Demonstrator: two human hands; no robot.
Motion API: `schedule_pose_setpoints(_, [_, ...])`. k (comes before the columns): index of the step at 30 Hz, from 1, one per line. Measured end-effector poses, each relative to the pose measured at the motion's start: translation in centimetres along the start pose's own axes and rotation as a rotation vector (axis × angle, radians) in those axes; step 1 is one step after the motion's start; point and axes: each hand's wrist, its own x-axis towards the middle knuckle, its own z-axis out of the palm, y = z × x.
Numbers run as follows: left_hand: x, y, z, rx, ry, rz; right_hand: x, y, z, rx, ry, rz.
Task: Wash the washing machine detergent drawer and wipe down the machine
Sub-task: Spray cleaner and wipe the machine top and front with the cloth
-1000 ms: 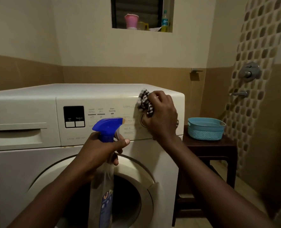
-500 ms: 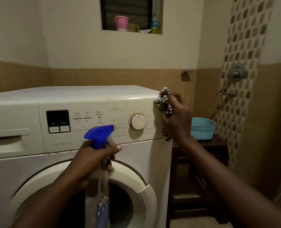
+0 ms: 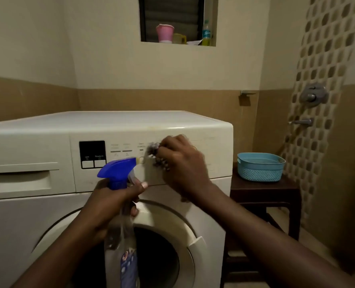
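Against the panel of the washer, my right hand grips a bunched striped cloth and presses it to the white face, just right of the row of buttons. Cloth and fingers are blurred, so I cannot make out how the cloth is folded.

My left hand is curled round the neck of the spray bottle and holds it upright, close in front of the panel's lower edge. Its blue head points right, towards the cloth, and one fingertip lies beside the trigger. The bottle's clear body hangs in front of the round door.

At the panel's left end the drawer sits pushed in, flush with the front, well apart from both hands.

Beside the washer on the right, a blue basket stands on a dark stool. Up on the window ledge are a pink cup and a small green bottle. A tap sticks out of the tiled wall at the right.
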Motion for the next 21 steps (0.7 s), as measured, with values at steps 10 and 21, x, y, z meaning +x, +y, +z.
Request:
schedule_pose_setpoints(10, [-0.4,0.9,-3.8,-0.047,0.011,0.019,6.0,-1.3,1.5,0.004,0.242,0.288])
schedule_pose_setpoints(21, [0.3,1.0,-3.8,-0.081,-0.017,0.067,3.4,-1.4,1.1,0.042,0.244,0.407])
